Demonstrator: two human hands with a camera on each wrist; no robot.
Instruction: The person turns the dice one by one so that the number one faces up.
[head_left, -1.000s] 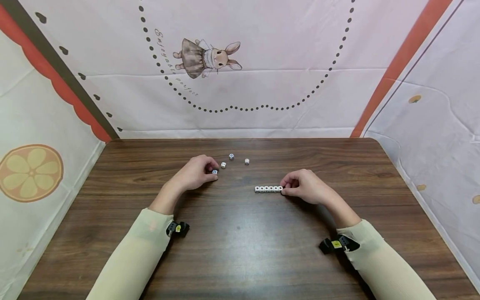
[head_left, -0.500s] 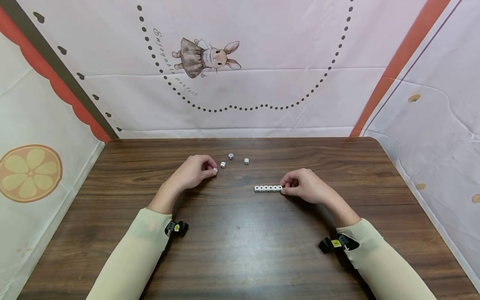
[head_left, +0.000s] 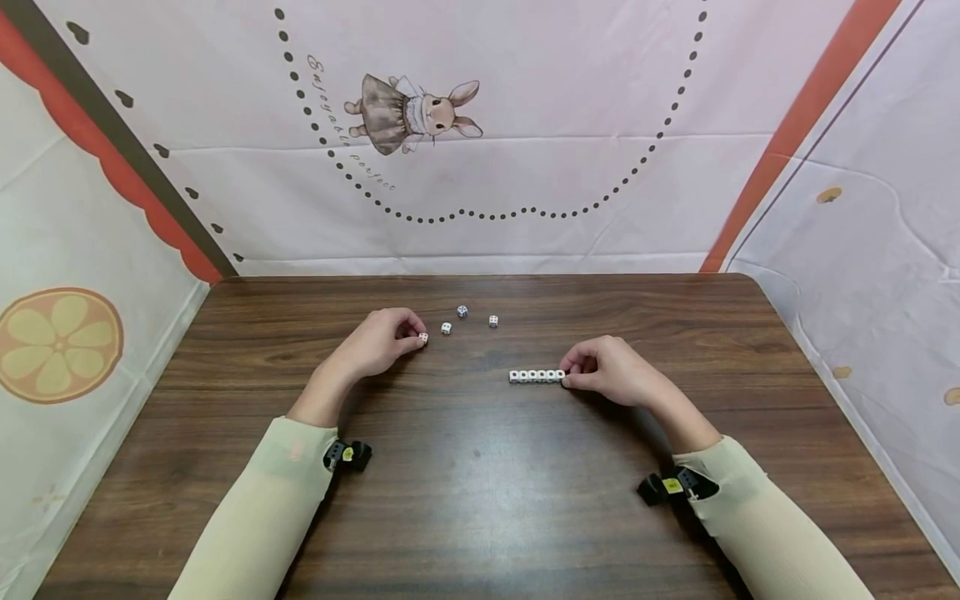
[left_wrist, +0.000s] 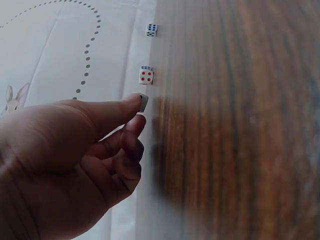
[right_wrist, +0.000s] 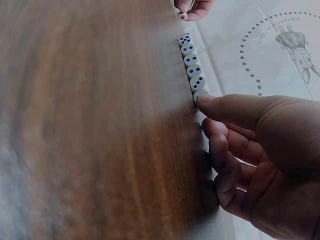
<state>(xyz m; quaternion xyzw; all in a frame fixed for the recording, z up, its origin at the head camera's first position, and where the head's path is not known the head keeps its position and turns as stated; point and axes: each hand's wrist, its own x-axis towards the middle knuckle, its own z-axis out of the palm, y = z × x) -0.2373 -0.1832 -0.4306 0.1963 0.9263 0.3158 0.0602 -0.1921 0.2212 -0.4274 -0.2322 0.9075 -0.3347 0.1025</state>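
Observation:
My left hand point(head_left: 378, 343) pinches a white die point(head_left: 423, 337) between thumb and fingertips, left of the loose dice. In the left wrist view that die point(left_wrist: 144, 103) is partly covered by the thumb. My right hand point(head_left: 611, 372) holds the right end of a straight row of white dice point(head_left: 536, 377), which touch side by side. From the right wrist view, the thumb lies on the end die point(right_wrist: 200, 95) and the curled fingers are close behind it. Blue pips show along the row's near side.
Behind the row lie three loose dice: one near the left hand point(head_left: 446, 329), a blue-pipped die point(head_left: 462, 312) farther back, and another die point(head_left: 493, 322) to the right. They rest on a brown wood-grain table point(head_left: 480, 500). A printed cloth point(head_left: 570, 100) hangs behind the table.
My left hand has gripped the die, turned it so that a different face shows, and drawn slightly left with it. The right hand and the row have stayed in place.

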